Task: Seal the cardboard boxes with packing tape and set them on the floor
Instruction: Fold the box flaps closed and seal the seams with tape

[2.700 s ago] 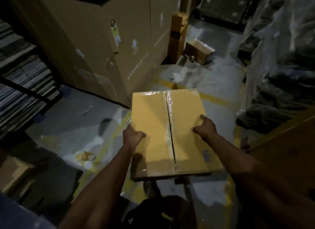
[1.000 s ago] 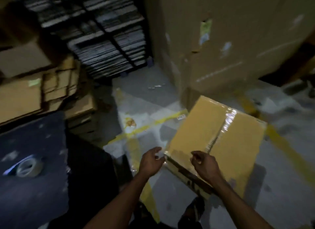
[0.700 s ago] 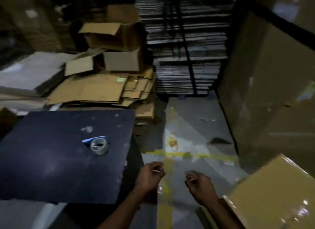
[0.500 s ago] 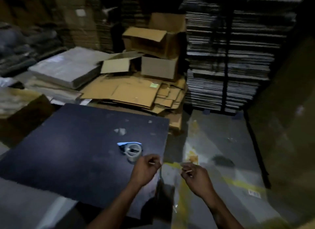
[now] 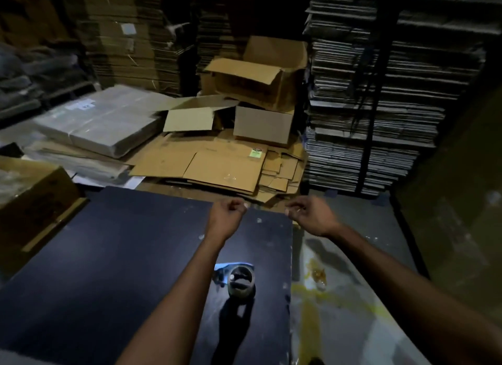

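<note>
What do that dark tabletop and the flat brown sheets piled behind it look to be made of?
The dark blue-black tabletop looks like painted or laminated board: matte, with pale chipped specks. The flat brown sheets look like corrugated cardboard: dull tan, creased, with cut flaps.

Light: dim all round, and one bright patch fell on the floor at lower right.
Floor: grey concrete it was, crossed by worn yellow lines, with a yellowish stain beside them.
Table: a dark work table filled the lower left, its top flecked with pale specks.
Back: tall stacks of flattened cardboard rose behind, strapped with a dark band.
Left: a wrapped pale bundle lay on low piles.
</note>
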